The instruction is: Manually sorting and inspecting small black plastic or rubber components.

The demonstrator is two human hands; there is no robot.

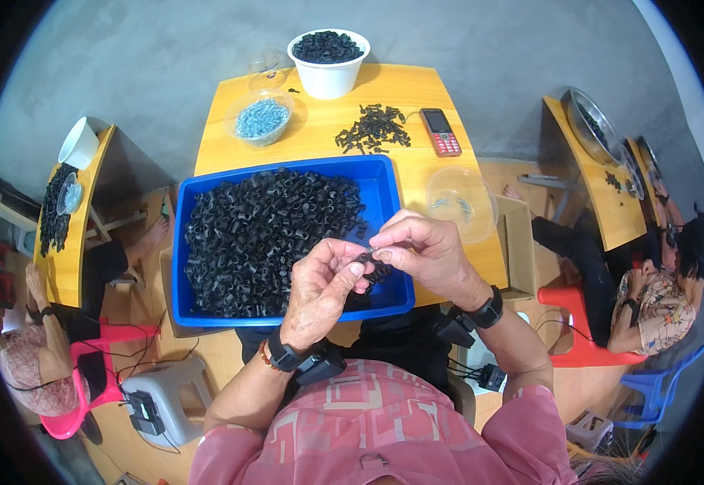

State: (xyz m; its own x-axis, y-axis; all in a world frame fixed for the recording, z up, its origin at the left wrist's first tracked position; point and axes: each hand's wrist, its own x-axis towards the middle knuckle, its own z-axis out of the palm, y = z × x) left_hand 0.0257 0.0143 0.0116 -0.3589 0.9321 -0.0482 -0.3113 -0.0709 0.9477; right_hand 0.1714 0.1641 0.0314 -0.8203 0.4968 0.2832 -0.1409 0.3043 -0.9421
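Observation:
Both hands meet over the right side of a blue plastic tray (pixel 406 301) heaped with small black plastic parts (pixel 271 234). A small black plastic part (pixel 366 257) is pinched between the thumb and fingers of my left hand (pixel 324 283). My right hand (pixel 425 252) comes in from the right, thumb and forefinger closed together at the top of that part. Whatever lies between those fingertips is too small to make out.
Behind the tray stand a clear tub of bluish screws (pixel 262 119), a pile of black pieces (pixel 372 129), a red phone (pixel 440 132) and a white bucket (pixel 328 77). A clear bowl (pixel 457 230) holds a few screws. Other people sit at tables on either side.

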